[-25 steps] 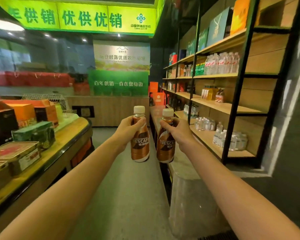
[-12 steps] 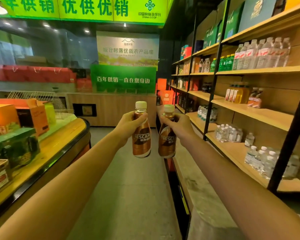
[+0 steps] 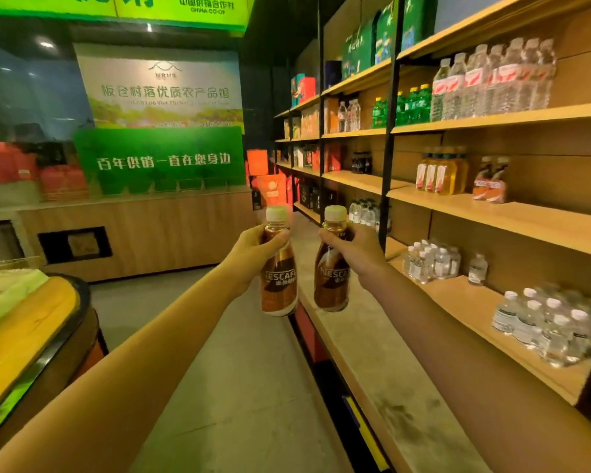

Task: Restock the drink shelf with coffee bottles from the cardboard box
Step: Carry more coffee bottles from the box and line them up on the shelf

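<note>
My left hand grips a brown coffee bottle with a white cap by its neck, held upright in front of me. My right hand grips a second brown coffee bottle the same way, just to the right of the first. Both hang in the air over the aisle, beside the front edge of the low grey ledge. The wooden drink shelf runs along the right, with two coffee bottles standing on its middle level. The cardboard box is out of view.
Yellow tea bottles stand on the middle shelf, water bottles and green bottles above, water packs on the lowest shelf. A round wooden display counter is at the left. A wooden counter closes the far end of the aisle.
The view has advanced along the aisle and swung right, so the drink shelf is closer and fills more of the right side. Both hands still hold their bottles upright, now slightly farther apart.
</note>
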`<state>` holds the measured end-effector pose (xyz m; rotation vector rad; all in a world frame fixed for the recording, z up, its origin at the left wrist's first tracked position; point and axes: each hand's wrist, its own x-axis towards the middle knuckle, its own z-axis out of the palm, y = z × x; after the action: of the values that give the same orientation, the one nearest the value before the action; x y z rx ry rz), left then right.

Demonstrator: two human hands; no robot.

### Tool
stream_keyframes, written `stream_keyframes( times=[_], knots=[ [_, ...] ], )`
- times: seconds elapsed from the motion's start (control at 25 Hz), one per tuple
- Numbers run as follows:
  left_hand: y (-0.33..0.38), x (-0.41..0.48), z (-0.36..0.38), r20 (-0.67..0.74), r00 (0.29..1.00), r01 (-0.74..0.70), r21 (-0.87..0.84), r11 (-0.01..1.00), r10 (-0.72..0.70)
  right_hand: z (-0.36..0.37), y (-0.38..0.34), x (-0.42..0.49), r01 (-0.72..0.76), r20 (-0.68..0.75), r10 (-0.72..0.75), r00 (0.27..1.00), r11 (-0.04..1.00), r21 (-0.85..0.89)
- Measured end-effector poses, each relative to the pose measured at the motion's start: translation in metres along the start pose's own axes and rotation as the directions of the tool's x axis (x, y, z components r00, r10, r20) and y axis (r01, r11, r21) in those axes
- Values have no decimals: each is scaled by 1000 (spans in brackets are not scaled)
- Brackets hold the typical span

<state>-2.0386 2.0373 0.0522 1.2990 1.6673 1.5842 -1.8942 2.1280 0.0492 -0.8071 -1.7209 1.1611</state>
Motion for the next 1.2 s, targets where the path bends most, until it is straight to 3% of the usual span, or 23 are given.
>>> stream_keyframes(
  times=[0.32, 0.52, 0.76, 1.0, 1.2],
  knots=[
    [-59, 211, 48, 140, 990, -24, -43, 999, 30, -19, 80, 193, -78, -141, 73, 987, 996, -30],
    [-66, 359, 106, 223, 972, -56, -86, 995, 74, -63, 113, 329, -97, -234, 79, 969, 993, -66],
    [-85, 488, 192, 368, 925, -58, -113, 992, 96, -126, 152, 426, -140, -353, 76, 933, 978, -157],
    [-100, 586, 279, 559, 816, -49, -185, 981, 146, -190, 188, 485, -189, -558, 54, 828, 964, -187],
    [-106, 674, 348, 718, 646, -108, -249, 962, 259, -221, 218, 531, -228, -729, 24, 685, 956, -183]
  ],
)
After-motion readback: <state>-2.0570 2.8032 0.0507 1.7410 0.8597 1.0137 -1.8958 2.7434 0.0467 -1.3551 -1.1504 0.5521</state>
